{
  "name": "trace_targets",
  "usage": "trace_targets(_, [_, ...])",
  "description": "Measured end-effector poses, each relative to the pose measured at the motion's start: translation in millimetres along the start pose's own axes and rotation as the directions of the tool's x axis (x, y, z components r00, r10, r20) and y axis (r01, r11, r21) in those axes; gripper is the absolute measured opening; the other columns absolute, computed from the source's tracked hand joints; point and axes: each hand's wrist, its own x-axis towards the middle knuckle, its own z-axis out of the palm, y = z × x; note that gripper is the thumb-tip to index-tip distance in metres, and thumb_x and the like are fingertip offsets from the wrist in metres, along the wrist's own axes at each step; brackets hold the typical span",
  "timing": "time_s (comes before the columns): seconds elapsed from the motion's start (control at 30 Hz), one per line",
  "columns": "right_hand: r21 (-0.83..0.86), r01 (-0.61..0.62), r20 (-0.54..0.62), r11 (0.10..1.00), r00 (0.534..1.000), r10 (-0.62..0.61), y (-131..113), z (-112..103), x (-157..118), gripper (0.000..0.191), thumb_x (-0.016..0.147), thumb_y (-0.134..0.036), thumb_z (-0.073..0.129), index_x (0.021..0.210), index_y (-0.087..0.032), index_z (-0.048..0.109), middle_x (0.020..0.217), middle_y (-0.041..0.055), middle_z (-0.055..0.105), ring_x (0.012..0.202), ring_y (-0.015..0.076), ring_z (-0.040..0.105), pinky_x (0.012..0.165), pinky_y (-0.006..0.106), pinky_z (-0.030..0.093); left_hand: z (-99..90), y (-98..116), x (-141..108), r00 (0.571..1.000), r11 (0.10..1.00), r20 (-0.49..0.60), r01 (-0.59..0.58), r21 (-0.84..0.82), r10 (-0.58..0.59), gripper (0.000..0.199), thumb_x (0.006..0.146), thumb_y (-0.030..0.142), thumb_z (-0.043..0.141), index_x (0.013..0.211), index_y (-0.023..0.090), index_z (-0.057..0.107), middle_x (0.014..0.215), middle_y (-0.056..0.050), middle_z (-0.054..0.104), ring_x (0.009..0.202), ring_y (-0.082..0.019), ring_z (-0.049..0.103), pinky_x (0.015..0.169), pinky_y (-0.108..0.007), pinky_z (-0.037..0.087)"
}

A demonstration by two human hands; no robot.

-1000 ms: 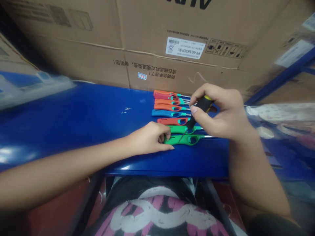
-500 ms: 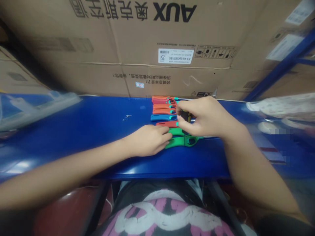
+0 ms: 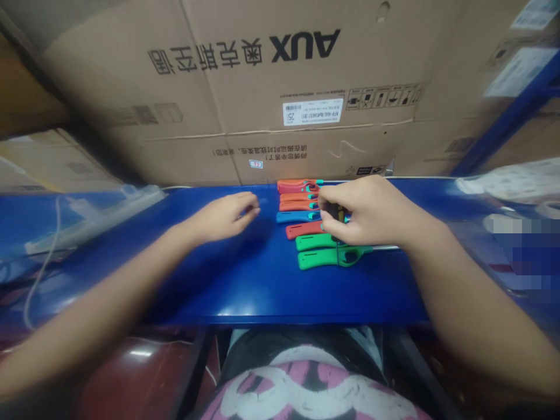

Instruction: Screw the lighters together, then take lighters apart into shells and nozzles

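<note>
Several long-necked gas lighters lie in a column on the blue table, handles to the left. Nearest me is a green lighter (image 3: pixel 318 259), with another green lighter (image 3: pixel 312 241) just beyond it. Farther back come a red lighter (image 3: pixel 301 230), a blue lighter (image 3: pixel 297 217), and orange and red ones. My right hand (image 3: pixel 371 210) is closed round a screwdriver (image 3: pixel 336 211) with a black and yellow handle. Its thin dark shaft points down across the nearest green lighter; whether the tip touches is unclear. My left hand (image 3: pixel 230 217) hovers left of the lighters, fingers loosely curled and apart from the thumb, holding nothing visible.
A large cardboard box (image 3: pixel 262 116) stands along the table's back edge. At the left lies a pale plastic strip (image 3: pixel 105 219) with a white cable (image 3: pixel 44 268). A patterned white cloth (image 3: pixel 516 184) and other items lie at the right, beside a blue post (image 3: pixel 494 128).
My left hand has let go of the green lighters and moved left and away from them. My right hand stays over the lighters with the screwdriver. The view has tilted up slightly.
</note>
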Motion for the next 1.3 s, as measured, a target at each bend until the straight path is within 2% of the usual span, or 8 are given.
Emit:
trace_targets(0.13, [-0.011,-0.004,0.019,1.0,1.0,0.004,0,-1,-1,0.016,0.08,-0.03,0.05,0.073,-0.019,0.059,0.06,-0.0004,0.061,0.053,0.0125,0.05,0.054,0.027,0.022,9.4,-51,-19,0.992,0.988,0.033,0.124,-0.096,-0.121,0.027,0.095,0.039,0.043,0.088,0.017,0.057,0.086,-0.005,0.062,0.076,-0.018,0.057,0.07,-0.03,0.044])
trace_targets(0.27, [-0.027,-0.004,0.019,1.0,1.0,0.005,0,-1,-1,0.017,0.082,-0.03,0.049,0.075,-0.019,0.06,0.059,-0.0008,0.06,0.052,0.012,0.048,0.054,0.027,0.021,25.6,-70,-35,0.986,0.963,0.037,0.169,-0.212,-0.165,0.03,0.093,0.045,0.048,0.09,0.018,0.06,0.087,-0.004,0.062,0.073,-0.016,0.056,0.068,-0.028,0.046])
trace_targets(0.43, [-0.01,0.016,0.013,1.0,1.0,-0.016,2,0,0,0.018,0.084,-0.03,0.047,0.074,-0.02,0.058,0.061,-0.0008,0.06,0.053,0.012,0.049,0.054,0.027,0.022,40.0,-71,-41,0.971,0.942,-0.085,0.194,-0.273,-0.225,0.036,0.093,0.047,0.052,0.112,0.017,0.057,0.095,-0.005,0.061,0.073,-0.016,0.057,0.066,-0.029,0.048])
trace_targets(0.5, [-0.009,0.017,0.012,1.0,1.0,-0.017,2,1,0,0.018,0.083,-0.03,0.047,0.072,-0.02,0.057,0.06,-0.0015,0.059,0.052,0.0116,0.048,0.054,0.026,0.023,42.4,-70,-40,0.972,0.961,-0.139,0.154,-0.229,-0.189,0.041,0.092,0.049,0.055,0.118,0.018,0.055,0.105,-0.007,0.06,0.083,-0.018,0.058,0.073,-0.031,0.05])
trace_targets(0.6, [-0.027,0.014,0.005,1.0,1.0,-0.014,1,2,1,0.017,0.083,-0.029,0.047,0.072,-0.02,0.056,0.06,-0.0018,0.059,0.051,0.0114,0.048,0.053,0.026,0.022,44.2,-68,-35,0.992,0.984,-0.093,0.065,-0.167,-0.081,0.045,0.09,0.052,0.06,0.12,0.02,0.057,0.113,-0.008,0.059,0.098,-0.022,0.058,0.086,-0.034,0.049])
trace_targets(0.83, [-0.035,0.011,0.032,0.999,0.999,-0.01,0,2,0,0.017,0.084,-0.029,0.048,0.073,-0.02,0.057,0.062,-0.0019,0.061,0.052,0.0119,0.05,0.053,0.026,0.023,54.0,-78,-12,0.992,0.993,-0.123,0.012,-0.119,-0.027,0.027,0.095,0.042,0.051,0.094,0.018,0.061,0.091,-0.005,0.057,0.079,-0.017,0.055,0.071,-0.029,0.046])
trace_targets(1.13, [-0.018,0.007,0.004,1.0,1.0,-0.007,1,0,-1,0.015,0.082,-0.028,0.05,0.07,-0.021,0.055,0.058,-0.0029,0.059,0.05,0.0119,0.048,0.052,0.026,0.025,56.9,-85,-9,0.988,0.991,-0.146,0.019,-0.133,-0.039,0.011,0.084,0.027,0.053,0.078,0.017,0.056,0.078,-0.002,0.054,0.066,-0.013,0.051,0.064,-0.025,0.042])
trace_targets(1.3, [0.064,-0.117,-0.187,0.991,0.974,0.127,9,-10,-4,0.01,0.081,-0.028,0.055,0.078,-0.022,0.062,0.063,-0.0019,0.063,0.056,0.0136,0.054,0.056,0.026,0.034,57.0,-83,-14,0.981,0.989,-0.174,0.066,-0.13,-0.088,0.015,0.085,0.029,0.051,0.077,0.018,0.055,0.078,-0.002,0.055,0.069,-0.014,0.053,0.065,-0.026,0.043])
